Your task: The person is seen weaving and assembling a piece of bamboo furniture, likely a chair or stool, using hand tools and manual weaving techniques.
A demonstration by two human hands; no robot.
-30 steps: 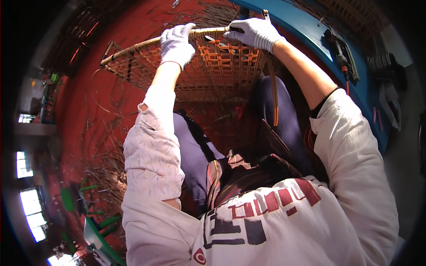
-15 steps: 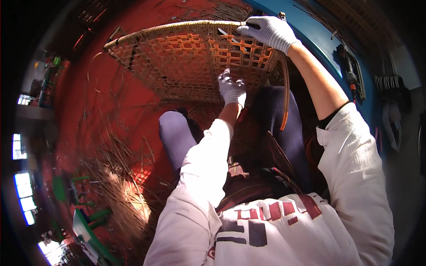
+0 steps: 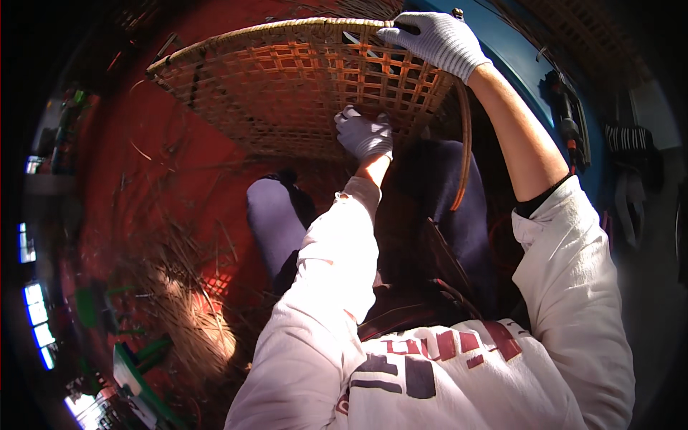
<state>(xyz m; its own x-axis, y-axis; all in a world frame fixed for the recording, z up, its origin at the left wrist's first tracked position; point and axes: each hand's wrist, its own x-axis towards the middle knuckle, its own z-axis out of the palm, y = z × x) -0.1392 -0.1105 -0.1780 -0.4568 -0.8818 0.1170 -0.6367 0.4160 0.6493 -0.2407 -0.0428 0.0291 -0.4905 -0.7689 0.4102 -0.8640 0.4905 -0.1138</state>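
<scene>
A woven basket (image 3: pixel 287 86) of split cane with an open lattice wall and a wrapped, pale rim tilts up in front of my knees. My right hand (image 3: pixel 438 44), in a striped white glove, is closed over the rim at its right end. Close to it, a pale pointed strip like a blade (image 3: pixel 362 44) shows through the lattice; its other end is hidden. My left hand (image 3: pixel 364 135), gloved too, is against the lower middle of the lattice with its fingers curled in. What those fingers pinch cannot be made out. A loose brown cane strip (image 3: pixel 464 154) hangs down below my right hand.
Cut cane scraps (image 3: pixel 190 315) lie heaped on the red floor (image 3: pixel 172 158) at the left. A green-edged stool or board (image 3: pixel 136 380) stands at the lower left. Along the right runs a blue surface (image 3: pixel 502 54), with a dark tool-like object (image 3: pixel 566 118) beside it.
My left hand's fingers, spread on the lattice before, have curled in, and the hand has shifted slightly left. In the picture, the basket and my right hand sit a little higher.
</scene>
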